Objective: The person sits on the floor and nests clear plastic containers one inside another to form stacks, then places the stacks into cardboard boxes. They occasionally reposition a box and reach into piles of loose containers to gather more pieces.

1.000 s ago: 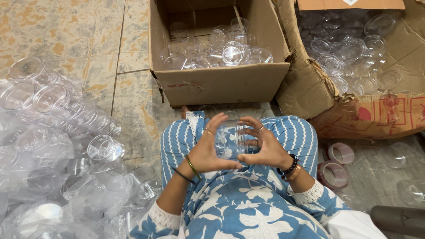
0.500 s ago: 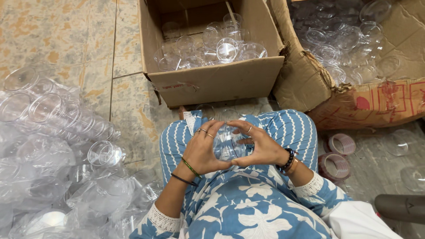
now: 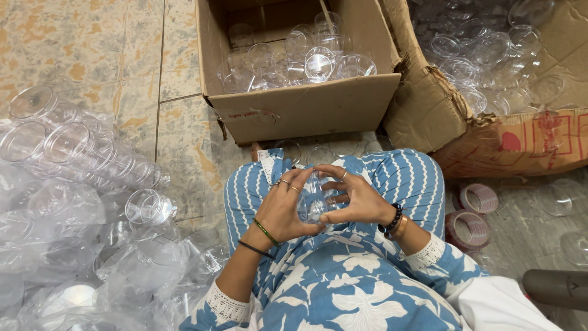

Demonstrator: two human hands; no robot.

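Observation:
I sit on the floor in blue and white patterned clothes. My left hand (image 3: pixel 283 208) and my right hand (image 3: pixel 357 197) are cupped together over my lap around a small clear plastic container (image 3: pixel 316 199). Fingers of both hands wrap its sides, so much of it is hidden. Rings and bracelets are on both hands.
An open cardboard box (image 3: pixel 306 110) with several clear cups stands just ahead of my knees. A torn box (image 3: pixel 441 104) of clear lids is to its right. Stacks of clear cups in plastic bags (image 3: pixel 79 202) lie left. Tape rolls (image 3: pixel 478 199) rest at right.
Both hands have closed tighter around the clear container and shifted a little on my lap; the view has tilted slightly.

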